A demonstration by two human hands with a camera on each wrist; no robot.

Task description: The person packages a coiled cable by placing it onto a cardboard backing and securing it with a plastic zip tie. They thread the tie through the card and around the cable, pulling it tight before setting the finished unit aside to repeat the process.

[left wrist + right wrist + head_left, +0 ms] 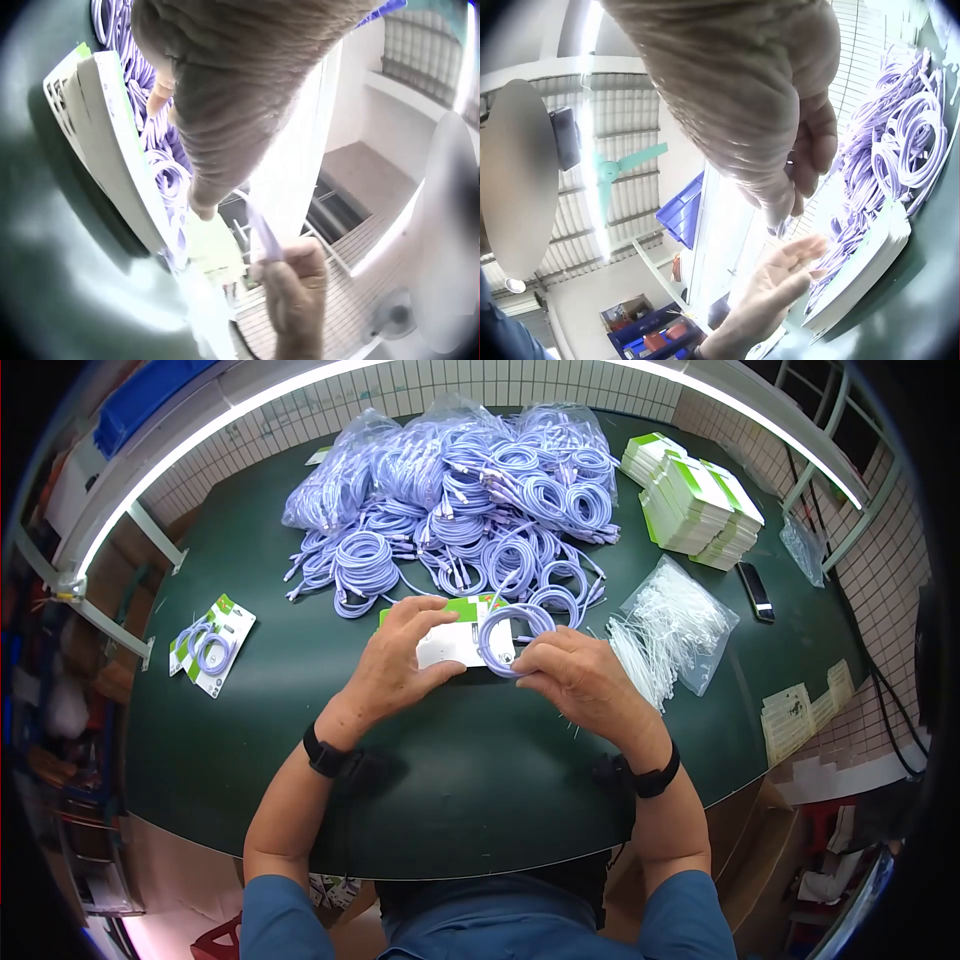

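A coiled lilac cable is pinched between the thumb and fingers of the right hand. It hangs over the right part of a stack of white-and-green cards on the table. To the left of the cable, the left hand is held with thumb and fingers spread apart, nothing between them, beside the cards. In the left wrist view the cards appear as a thick stack. The right wrist view shows the right hand with fingertips together; the pinched part is mostly hidden.
Behind the hands lies a large heap of lilac cables, partly bagged. At right are card stacks, a bag of white ties and a phone. Cards with a coiled cable lie at left.
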